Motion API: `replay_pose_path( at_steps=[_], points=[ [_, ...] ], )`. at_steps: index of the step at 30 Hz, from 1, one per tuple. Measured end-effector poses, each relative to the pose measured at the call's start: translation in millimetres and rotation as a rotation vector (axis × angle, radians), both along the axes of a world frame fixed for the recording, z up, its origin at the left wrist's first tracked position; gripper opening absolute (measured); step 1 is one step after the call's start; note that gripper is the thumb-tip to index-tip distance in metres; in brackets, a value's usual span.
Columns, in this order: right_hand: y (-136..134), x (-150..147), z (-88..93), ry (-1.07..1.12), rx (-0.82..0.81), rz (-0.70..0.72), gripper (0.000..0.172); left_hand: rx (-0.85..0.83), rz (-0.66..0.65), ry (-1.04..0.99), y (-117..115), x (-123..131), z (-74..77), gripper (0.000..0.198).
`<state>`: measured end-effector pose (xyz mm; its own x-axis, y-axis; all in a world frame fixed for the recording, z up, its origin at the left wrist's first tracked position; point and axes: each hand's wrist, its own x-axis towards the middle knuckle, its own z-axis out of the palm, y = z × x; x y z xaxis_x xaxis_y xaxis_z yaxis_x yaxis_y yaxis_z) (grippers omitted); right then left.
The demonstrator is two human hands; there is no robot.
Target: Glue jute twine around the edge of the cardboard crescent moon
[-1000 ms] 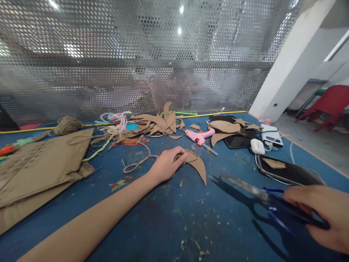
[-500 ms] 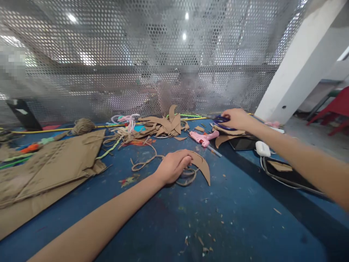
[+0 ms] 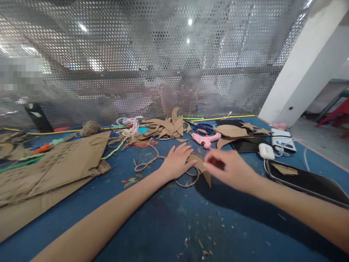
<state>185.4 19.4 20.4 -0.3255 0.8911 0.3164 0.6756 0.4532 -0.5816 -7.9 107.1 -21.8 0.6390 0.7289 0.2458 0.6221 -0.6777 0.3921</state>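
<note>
My left hand (image 3: 178,161) lies palm down with its fingers spread, holding nothing. Its fingertips rest by the upper edge of a cardboard crescent (image 3: 196,159), which it partly covers. A loop of twine (image 3: 188,185) curls out from under the palm across the crescent. My right hand (image 3: 230,169) is just right of the crescent, above its tapered end, with thumb and fingers curled into a pinch. It is a little blurred, and anything between its fingertips is too small to make out. Beyond the hands are a pink glue gun (image 3: 205,139) and dark blue-handled scissors (image 3: 204,127).
Cardboard offcuts (image 3: 166,127) are heaped at the back by a perforated metal screen (image 3: 163,80). Folded cardboard (image 3: 62,163) and a twine ball (image 3: 90,128) lie left. At right are a phone (image 3: 308,180), a white earphone case (image 3: 266,151) and a power bank (image 3: 283,139).
My right hand has let go of the scissors at the back and come down and left to the crescent. My left hand's curled fingers have spread out flat.
</note>
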Motion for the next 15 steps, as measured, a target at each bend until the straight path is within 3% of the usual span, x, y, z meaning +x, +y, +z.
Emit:
replay_pose_path(
  at_steps=[2, 5, 8, 11, 15],
  points=[
    [-31, -3, -10.9, 0.111, -0.197, 0.056, 0.013, -0.018, -0.008, -0.012, 2, 0, 1.4, 0.034],
    [-51, -6, -25.3, 0.182, -0.389, 0.021, 0.012, -0.051, 0.018, -0.064, 5, -4, 9.7, 0.028],
    [-48, -5, -33.8, 0.297, -0.53, -0.038, 0.012, -0.077, 0.084, -0.136, 6, -10, 25.4, 0.025],
    [-37, -3, -38.7, 0.428, -0.57, -0.095, 0.015, -0.078, 0.136, -0.311, 2, -16, 42.8, 0.027],
    [-18, -5, -40.4, 0.711, -0.548, -0.068, 0.05, -0.036, 0.169, -0.734, -13, -13, 52.3, 0.031]
  ],
)
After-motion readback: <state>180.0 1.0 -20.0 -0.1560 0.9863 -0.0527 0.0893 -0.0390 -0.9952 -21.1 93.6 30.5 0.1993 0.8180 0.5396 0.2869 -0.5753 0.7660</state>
